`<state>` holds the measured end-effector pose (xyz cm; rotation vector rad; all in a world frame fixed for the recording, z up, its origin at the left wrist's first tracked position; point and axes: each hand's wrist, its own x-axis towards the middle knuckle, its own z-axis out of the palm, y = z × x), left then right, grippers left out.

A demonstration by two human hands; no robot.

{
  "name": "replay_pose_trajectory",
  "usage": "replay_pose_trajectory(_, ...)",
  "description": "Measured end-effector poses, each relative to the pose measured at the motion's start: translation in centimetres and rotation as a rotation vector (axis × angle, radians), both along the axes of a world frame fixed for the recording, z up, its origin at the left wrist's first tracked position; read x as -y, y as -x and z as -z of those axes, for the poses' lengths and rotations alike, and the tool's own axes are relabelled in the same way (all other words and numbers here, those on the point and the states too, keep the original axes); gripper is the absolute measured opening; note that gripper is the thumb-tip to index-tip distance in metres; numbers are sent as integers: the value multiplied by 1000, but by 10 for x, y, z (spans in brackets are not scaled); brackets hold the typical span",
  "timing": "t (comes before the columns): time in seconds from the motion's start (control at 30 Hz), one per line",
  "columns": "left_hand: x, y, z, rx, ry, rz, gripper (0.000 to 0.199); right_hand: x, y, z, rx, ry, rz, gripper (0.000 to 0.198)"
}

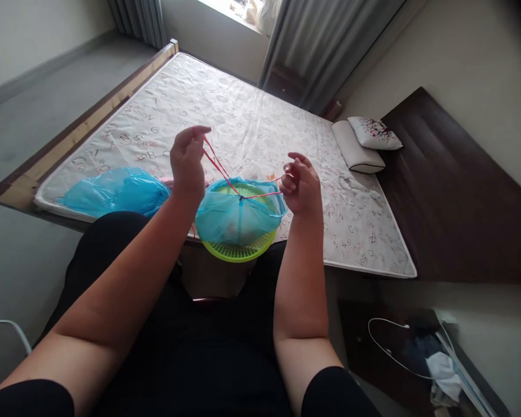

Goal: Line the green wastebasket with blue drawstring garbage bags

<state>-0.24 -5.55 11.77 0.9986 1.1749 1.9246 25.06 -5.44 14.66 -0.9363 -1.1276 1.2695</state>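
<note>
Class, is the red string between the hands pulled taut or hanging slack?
Taut: the red string runs nearly straight from the left hand and right hand to the blue plastic.

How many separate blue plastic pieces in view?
2: the left blue piece lies on the mattress; the other blue piece covers part of the green basket, red strings running to the left hand and right hand. Folds may hide more.

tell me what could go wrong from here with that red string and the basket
The red string runs taut from the left hand and right hand to the blue plastic, so a hard pull might tear it. The near rim of the green basket shows past the edge of the mattress, so it could tip, though its support is unclear.
</note>
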Motion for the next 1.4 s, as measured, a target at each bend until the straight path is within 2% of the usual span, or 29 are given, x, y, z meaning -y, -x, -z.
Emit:
replay_pose_trajectory(0.1, 4, -1, -22, 142, 43, 244, 33, 12, -5, -24, 309, -21, -85, 27)
replay_pose_trajectory(0.2, 10, -7, -41, 239, 97, 441, 30, 29, 2, -47, 589, -204, -67, 19)
replay_pose_trajectory(0.3, 19, -22, -50, 123, 197, 605, 26, 38, 15, -60, 728, -338, -87, 36)
replay_pose_trajectory(0.37, 23, -34, -50, 18, 252, 724, 31, 38, 22, -58, 773, -334, -157, 47)
replay_pose_trajectory(0.47, 26, -47, -43, -83, 299, 858, 45, 30, 22, -46, 806, -276, -292, 49)
replay_pose_trajectory(0.53, 27, -49, -39, -117, 333, 919, 54, 24, 17, -38, 823, -255, -347, 48)
replay_pose_trajectory(0.63, 28, -46, -40, -194, 370, 1002, 63, 19, 11, -32, 881, -236, -322, 34)
replay_pose_trajectory(0.73, 30, -41, -42, -295, 362, 1018, 66, 15, 13, -27, 927, -212, -237, 17)
replay_pose_trajectory(0.87, 29, -36, -37, -402, 342, 987, 62, 10, 19, -14, 809, -164, -214, 35)
replay_pose_trajectory(0.93, 26, -35, -33, -394, 325, 943, 57, 8, 19, -7, 737, -122, -174, 47)
replay_pose_trajectory(1.03, 22, -34, -27, -302, 275, 829, 47, 3, 16, -1, 599, -83, 46, 56)
replay_pose_trajectory(1.13, 22, -33, -25, -281, 256, 890, 54, -2, 16, 2, 464, -65, 168, 58)
replay_pose_trajectory(1.27, 25, -37, -22, -309, 305, 1062, 51, -8, 7, 0, 471, -32, 39, 59)
replay_pose_trajectory(1.33, 25, -39, -19, -287, 311, 1048, 43, -6, -6, -6, 515, -1, -63, 59)
replay_pose_trajectory(1.4, 22, -38, -15, -254, 312, 955, 31, -1, -23, -16, 593, 16, -153, 55)
